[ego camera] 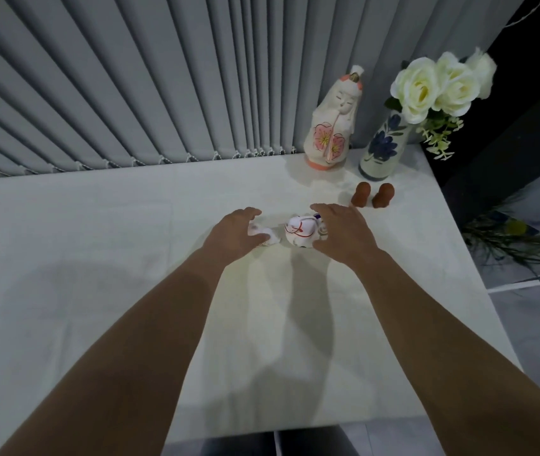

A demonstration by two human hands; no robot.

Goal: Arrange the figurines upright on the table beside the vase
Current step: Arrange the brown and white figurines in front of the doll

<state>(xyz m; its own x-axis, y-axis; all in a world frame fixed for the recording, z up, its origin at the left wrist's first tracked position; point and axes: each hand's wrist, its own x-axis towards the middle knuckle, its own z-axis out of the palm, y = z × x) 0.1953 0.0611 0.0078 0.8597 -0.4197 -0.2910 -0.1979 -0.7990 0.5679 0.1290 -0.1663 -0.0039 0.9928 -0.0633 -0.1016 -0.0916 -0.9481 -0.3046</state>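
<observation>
- Single head-worn wide-angle cam, no 2nd view, so no overlap.
- Looks fwd and steeply down over the white cloth-covered table [97, 258]; near edge at frame bottom.
- Faces the grey vertical blinds [130, 93] behind the far edge.
- Both bare forearms run up from the bottom corners to mid-frame.
- Fisheye bends blinds and the table's right edge.

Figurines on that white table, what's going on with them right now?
A person is reaching with both hands for small white figurines in the middle of the table. The left hand is over one small white piece; the right hand is beside a round white figurine with red lines. Neither is clearly gripped yet. A tall doll and two small brown figures already stand by the flower vase.
</observation>
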